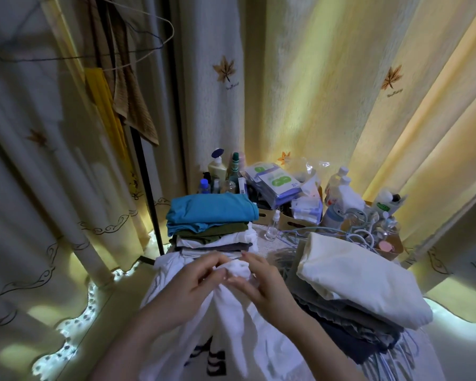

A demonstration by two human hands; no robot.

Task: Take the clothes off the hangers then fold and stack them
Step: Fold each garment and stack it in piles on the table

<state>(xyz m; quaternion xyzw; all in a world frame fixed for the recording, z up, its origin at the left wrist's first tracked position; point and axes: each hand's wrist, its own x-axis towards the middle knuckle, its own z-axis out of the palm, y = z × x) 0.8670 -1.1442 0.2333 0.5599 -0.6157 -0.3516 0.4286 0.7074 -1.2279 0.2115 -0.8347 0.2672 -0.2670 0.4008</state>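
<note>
A white garment with a dark print (231, 334) lies bunched in front of me over the table. My left hand (193, 287) and my right hand (261, 284) both pinch its gathered top edge, close together. Behind them stands a stack of folded clothes (212, 224) with a blue piece on top. To the right lies a second pile of folded clothes (360, 287), topped by a cream one. Empty wire hangers (88, 48) hang at the upper left, beside a brown towel (132, 105) and a yellow cloth (105, 105) on the rack.
Bottles (220, 171), a packet of wipes (272, 182) and boxes crowd the back of the table. Loose hangers (352, 229) lie tangled behind the right pile. Curtains (327, 78) close in all round, and a black rack pole (146, 188) stands at the left.
</note>
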